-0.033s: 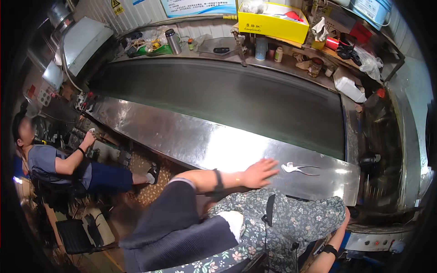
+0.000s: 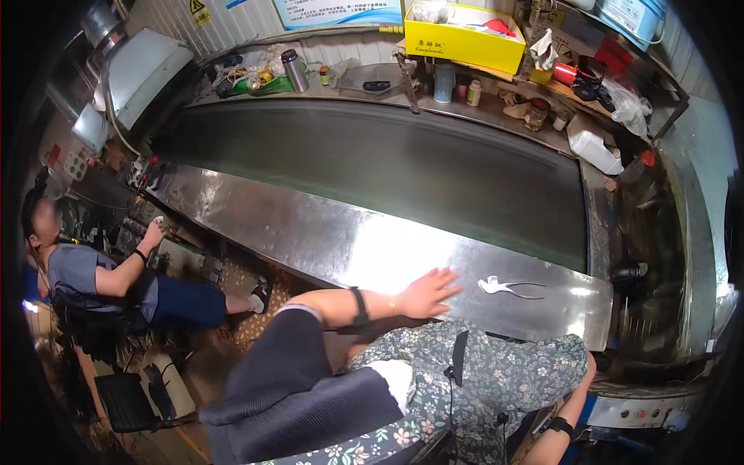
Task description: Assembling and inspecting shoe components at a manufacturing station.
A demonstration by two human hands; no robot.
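Note:
My left hand (image 2: 428, 294) is over the near edge of the shiny metal bench top (image 2: 271, 221), with its fingers spread and nothing held. Whether the palm touches the metal, I cannot tell. To its right, a pair of pliers (image 2: 491, 286) with a pale, bright head lies on the bench, its two thin handles apart and toward the right. A gap separates my fingertips from the pliers. My right forearm (image 2: 577, 403), with a dark wristband, runs down at the lower right; the hand itself is out of the picture.
Beyond the bench top spans a wide dark belt-like surface (image 2: 372, 170). Behind it, a ledge holds a steel flask (image 2: 294, 71), jars and a white jug (image 2: 595, 146). A yellow box (image 2: 463, 43) sits on the shelf. At left, another person (image 2: 101, 271) sits beside the bench.
My left hand has shifted slightly left, away from the pliers, with its fingers still spread. The pliers lie where they were.

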